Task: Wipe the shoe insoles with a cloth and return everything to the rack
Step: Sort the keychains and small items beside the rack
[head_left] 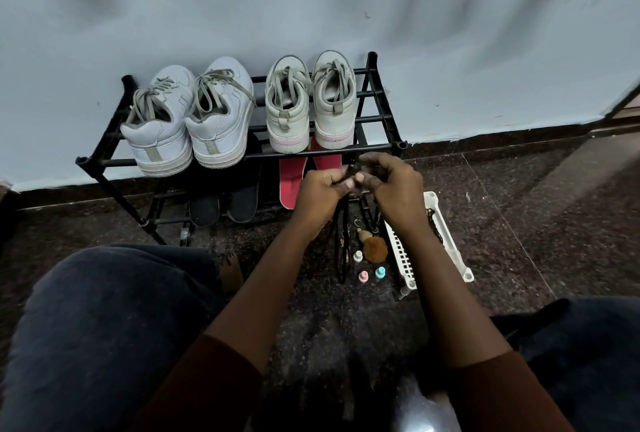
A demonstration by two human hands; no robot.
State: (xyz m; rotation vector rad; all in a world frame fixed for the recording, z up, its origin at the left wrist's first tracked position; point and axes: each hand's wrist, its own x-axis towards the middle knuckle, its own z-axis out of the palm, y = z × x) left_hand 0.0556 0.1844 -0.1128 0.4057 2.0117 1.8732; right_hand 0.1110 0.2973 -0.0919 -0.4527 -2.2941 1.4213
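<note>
A black two-tier rack [377, 146] stands against the wall. Two pairs of pale sneakers sit on its top tier: a larger pair [188, 119] on the left and a smaller pair [310, 102] on the right. On the lower tier lie two black insoles [225, 204] and red insoles [292, 182]. My left hand [320, 194] and my right hand [391, 185] meet in front of the rack's right end. Both pinch a thin dark cord [343, 244] that hangs down to the floor. No cloth is visible.
A white slotted plastic basket [446, 241] lies on the dark speckled floor at the right. Beside it are a brown fluffy keychain [375, 248] and three small caps [370, 272]. My knees in dark trousers frame the lower corners.
</note>
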